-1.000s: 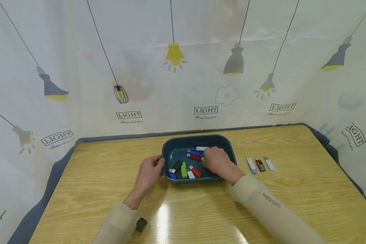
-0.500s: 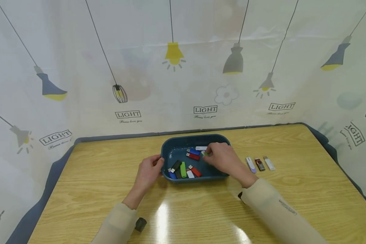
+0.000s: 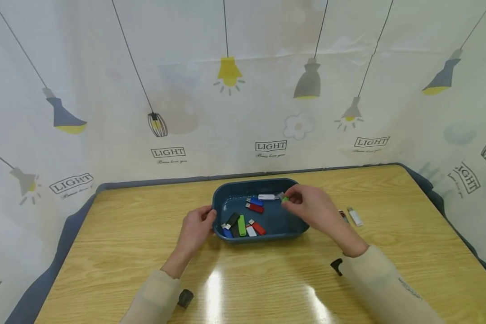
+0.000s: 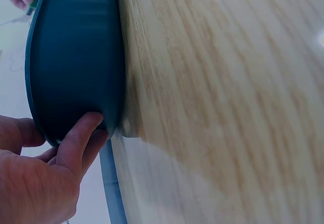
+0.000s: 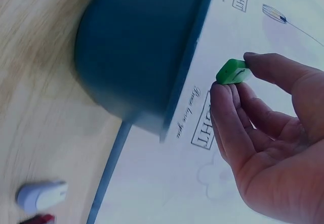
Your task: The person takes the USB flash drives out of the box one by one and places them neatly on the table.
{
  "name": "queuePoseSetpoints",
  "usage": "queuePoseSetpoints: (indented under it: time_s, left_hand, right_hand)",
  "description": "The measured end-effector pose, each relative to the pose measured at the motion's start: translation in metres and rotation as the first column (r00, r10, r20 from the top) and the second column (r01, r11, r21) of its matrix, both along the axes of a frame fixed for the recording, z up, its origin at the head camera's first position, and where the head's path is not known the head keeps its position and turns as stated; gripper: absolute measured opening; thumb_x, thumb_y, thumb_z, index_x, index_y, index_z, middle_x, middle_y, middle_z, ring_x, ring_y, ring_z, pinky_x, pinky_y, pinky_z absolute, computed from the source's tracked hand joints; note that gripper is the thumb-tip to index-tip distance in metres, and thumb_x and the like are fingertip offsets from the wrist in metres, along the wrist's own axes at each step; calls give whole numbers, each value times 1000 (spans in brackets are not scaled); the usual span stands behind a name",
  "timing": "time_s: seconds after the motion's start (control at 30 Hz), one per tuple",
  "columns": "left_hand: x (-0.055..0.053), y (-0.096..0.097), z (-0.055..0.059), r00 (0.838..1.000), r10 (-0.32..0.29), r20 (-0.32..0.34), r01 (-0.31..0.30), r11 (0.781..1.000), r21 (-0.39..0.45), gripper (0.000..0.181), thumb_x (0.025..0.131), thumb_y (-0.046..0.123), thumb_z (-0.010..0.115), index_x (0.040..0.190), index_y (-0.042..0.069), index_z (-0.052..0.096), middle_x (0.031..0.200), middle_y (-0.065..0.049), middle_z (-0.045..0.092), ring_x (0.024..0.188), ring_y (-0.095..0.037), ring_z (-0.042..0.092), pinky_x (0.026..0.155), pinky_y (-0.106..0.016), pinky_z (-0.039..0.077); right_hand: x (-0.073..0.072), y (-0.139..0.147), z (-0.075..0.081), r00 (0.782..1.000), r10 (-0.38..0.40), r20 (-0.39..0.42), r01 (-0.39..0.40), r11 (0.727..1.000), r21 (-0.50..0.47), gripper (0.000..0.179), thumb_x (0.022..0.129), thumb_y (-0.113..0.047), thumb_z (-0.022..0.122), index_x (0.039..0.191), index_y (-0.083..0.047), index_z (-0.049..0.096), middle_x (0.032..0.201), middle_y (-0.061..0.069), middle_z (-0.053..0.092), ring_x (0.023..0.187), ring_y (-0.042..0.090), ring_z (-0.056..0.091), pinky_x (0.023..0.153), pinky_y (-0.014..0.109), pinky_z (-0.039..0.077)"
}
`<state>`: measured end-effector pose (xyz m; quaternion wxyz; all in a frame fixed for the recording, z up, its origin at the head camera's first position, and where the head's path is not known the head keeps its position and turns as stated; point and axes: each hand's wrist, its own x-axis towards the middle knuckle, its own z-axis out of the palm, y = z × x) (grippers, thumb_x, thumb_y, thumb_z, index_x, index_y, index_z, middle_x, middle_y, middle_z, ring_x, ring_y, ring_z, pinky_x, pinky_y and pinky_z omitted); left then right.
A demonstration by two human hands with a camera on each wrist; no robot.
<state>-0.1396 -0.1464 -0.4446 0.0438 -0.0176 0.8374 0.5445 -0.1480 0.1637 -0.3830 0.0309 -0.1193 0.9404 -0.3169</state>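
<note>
A dark blue tray (image 3: 263, 239) with several USB sticks in it stands on the table. My left hand (image 3: 195, 226) grips its left end, thumb at the rim and fingers against the outer wall (image 4: 76, 57). Between thumb and fingertips my right hand (image 3: 313, 207) pinches a green USB stick (image 5: 233, 71), raised above the tray's right side, metal plug toward the left. Inside lie another green stick (image 3: 241, 225), a white one (image 3: 266, 197) at the back, two red ones, and blue and black ones grouped at the front left.
Right of the tray, a white stick (image 3: 355, 216), a red-and-metal one (image 3: 343, 216) and a white-and-purple one (image 5: 43, 196) lie on the table (image 3: 125, 252); my right hand hides the last in the head view. A printed curtain (image 3: 210, 112) rises behind the table.
My right hand has lifted from inside the tray and shifted right, bringing the green USB stick with it. The left hand has kept its hold on the tray's left end.
</note>
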Motion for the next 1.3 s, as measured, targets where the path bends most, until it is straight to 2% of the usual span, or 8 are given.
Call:
queuePoseSetpoints:
  time_s: [0.37,0.53,0.77,1.0,1.3]
  left_hand:
    - [-1,2,1,1000,1,-2,-1,1000,-4,37,107,14,55,135,-10,62,119,-25,71,92,-30,73,75,-41,65]
    - [-1,2,0,1000,6,-2,-6,1000,-10,37,106,14,55,134,-9,63,119,-25,71,93,-29,73,75,-41,65]
    - [-2,2,1,1000,9,0,-9,1000,-15,38,107,15,55,135,-9,62,120,-25,71,94,-29,73,75,-40,65]
    - [-2,1,2,1000,13,0,-13,1000,-14,37,106,15,55,134,-8,63,118,-24,71,91,-26,73,76,-41,65]
    - [0,2,2,1000,5,5,-5,1000,-14,38,107,15,55,136,-9,62,120,-24,71,92,-27,72,76,-42,65]
  right_hand:
    - [16,41,9,995,-95,-31,95,995,-24,27,98,-26,72,116,-6,73,103,5,75,95,24,70,83,45,59]
    - [19,61,10,991,-131,-28,131,991,-3,33,99,-28,70,120,-3,72,106,10,75,99,30,71,85,49,58]
    - [17,89,4,989,-150,-14,150,988,34,37,101,-31,68,123,-1,70,108,13,75,100,32,70,79,48,58]
    - [13,115,-6,989,-149,-18,149,987,59,43,104,-36,63,126,0,68,111,17,74,104,38,68,79,52,57]
    - [8,145,-21,981,-192,-29,194,972,130,40,103,-29,65,121,6,68,110,24,72,100,42,67,77,55,56]
